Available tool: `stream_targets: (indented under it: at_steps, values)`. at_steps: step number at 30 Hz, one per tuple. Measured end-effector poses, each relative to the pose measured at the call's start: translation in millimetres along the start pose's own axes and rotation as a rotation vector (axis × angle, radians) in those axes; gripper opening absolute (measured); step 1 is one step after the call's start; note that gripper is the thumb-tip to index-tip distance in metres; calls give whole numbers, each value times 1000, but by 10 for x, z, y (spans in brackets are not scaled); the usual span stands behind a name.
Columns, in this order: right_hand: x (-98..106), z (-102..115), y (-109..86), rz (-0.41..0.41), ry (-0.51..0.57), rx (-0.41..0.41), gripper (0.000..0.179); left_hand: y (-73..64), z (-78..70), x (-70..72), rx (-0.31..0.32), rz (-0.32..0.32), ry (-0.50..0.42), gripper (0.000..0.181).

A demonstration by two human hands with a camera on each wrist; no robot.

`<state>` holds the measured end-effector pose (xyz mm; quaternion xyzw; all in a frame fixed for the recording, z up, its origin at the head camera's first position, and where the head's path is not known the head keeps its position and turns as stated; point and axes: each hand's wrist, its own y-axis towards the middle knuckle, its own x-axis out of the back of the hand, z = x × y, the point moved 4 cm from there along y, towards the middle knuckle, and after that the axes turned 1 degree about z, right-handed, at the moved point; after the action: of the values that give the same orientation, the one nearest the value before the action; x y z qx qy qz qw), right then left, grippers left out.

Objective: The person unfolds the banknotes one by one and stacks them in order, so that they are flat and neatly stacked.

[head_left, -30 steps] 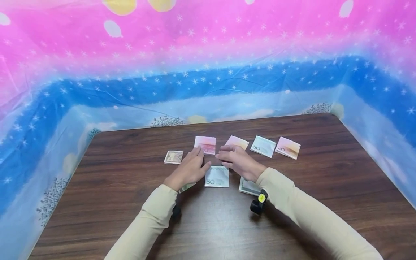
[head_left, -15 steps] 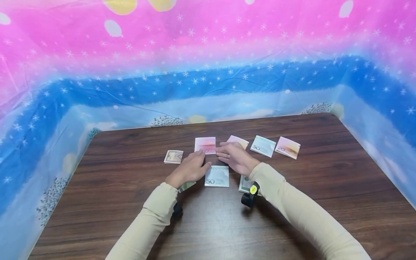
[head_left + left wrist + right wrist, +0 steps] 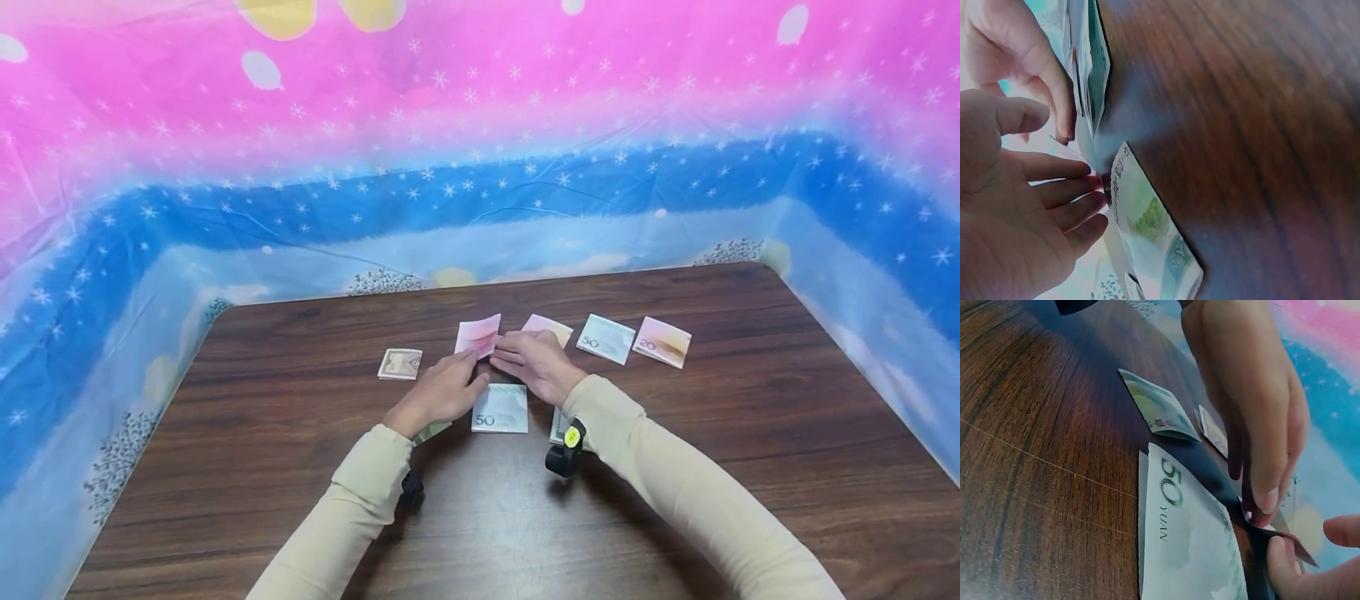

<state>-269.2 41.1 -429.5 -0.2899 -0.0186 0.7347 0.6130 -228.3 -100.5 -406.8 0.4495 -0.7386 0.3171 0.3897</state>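
Observation:
A folded pinkish-red banknote (image 3: 477, 335) lies tilted at the back centre of the table, one edge raised. The fingers of my left hand (image 3: 437, 390) stretch out straight to its near-left edge, thumb held apart. From the other side my right hand (image 3: 540, 365) reaches its near-right corner. In the right wrist view, fingertips of both hands touch the note (image 3: 1294, 544), and my right thumb stands away from it. Between the wrists lies a folded green 50 yuan banknote (image 3: 500, 408). A green banknote (image 3: 1154, 231) sits below my left hand, partly hidden in the head view.
On the dark wooden table (image 3: 262, 467) a small brownish note (image 3: 400, 364) lies at left. A pink-yellow note (image 3: 546, 327), a green 50 note (image 3: 606, 339) and an orange-pink 20 note (image 3: 662, 342) line the back right. Another green note (image 3: 557, 427) is partly under my right wrist.
My right hand has moved slightly left and nearer to the pinkish-red note. That note has turned and tilted, its right side lifting. My left hand has barely moved.

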Motion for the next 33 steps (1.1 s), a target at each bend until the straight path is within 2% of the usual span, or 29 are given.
stream_targets:
  at_steps: [3,6,12,14,17,21,24,27,29,33]
  values:
    - [-2,-22,12,-32,-34,8,38,-10,-31,1,-22,-24,-11,52]
    - [-5,-34,18,-69,-60,14,32,-26,-50,-2,-18,-28,-21,51]
    - [-9,-25,2,-128,-127,30,35,-49,-66,-1,-1,-63,-36,49]
    - [-4,-11,-11,-147,-152,33,37,-60,-69,22,7,-107,-45,48]
    - [5,31,-48,-163,-166,39,39,-90,-76,86,26,-205,-78,47]
    - [38,99,-142,-154,-157,49,39,-142,-81,187,68,-342,-167,51]
    - [73,124,-257,-125,-153,53,40,-195,-60,233,131,-401,-297,55]
    - [116,114,-402,-93,-151,52,39,-268,-38,244,187,-422,-482,57]
    - [149,90,-506,-73,-151,48,38,-327,-43,231,197,-396,-656,56]
    - [221,23,-717,-37,-158,41,37,-453,-81,161,224,-300,-979,49]
